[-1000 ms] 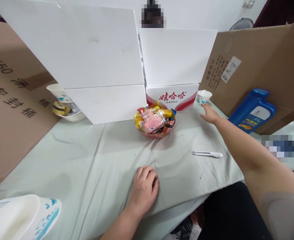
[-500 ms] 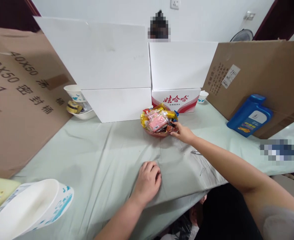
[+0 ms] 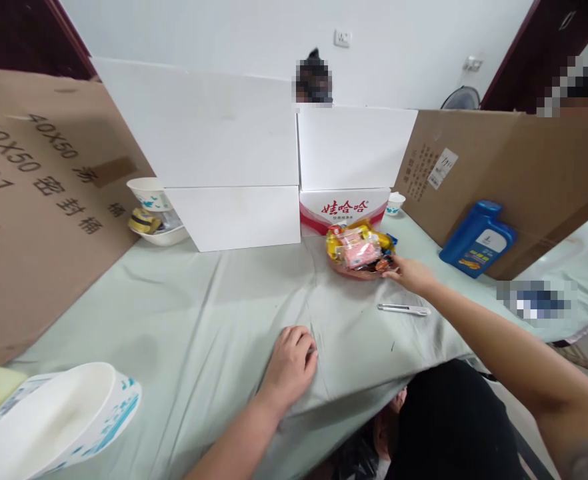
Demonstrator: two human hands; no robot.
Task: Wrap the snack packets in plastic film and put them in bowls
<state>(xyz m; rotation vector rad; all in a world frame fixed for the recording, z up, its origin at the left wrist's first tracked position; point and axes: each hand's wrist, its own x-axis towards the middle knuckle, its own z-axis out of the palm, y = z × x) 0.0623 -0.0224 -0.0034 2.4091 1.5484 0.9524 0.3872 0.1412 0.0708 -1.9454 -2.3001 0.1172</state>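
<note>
My right hand (image 3: 408, 273) reaches out across the table and pinches the right rim of a reddish-brown bowl (image 3: 350, 272). Wrapped snacks (image 3: 361, 252) in pink, yellow and dark packets are heaped in it. Nearer to me, my left hand (image 3: 293, 360) rests on the cloth with its fingers curled together and nothing visible in them; its palm is hidden. A box cutter (image 3: 404, 309) with a pale handle lies on the cloth, just below my right forearm.
White panels (image 3: 234, 127) and a red-and-white carton (image 3: 344, 208) stand behind the bowl. Cardboard boxes (image 3: 39, 187) wall both sides. A blue bottle (image 3: 478, 239) leans at right. A large paper cup (image 3: 89, 413) lies front left; a small cup (image 3: 395, 203) stands behind. Someone's head shows over the panels.
My right hand has moved the bowl of snacks to the right along the table. The box cutter now shows in full. My left hand has stayed about where it was; the view has shifted slightly.
</note>
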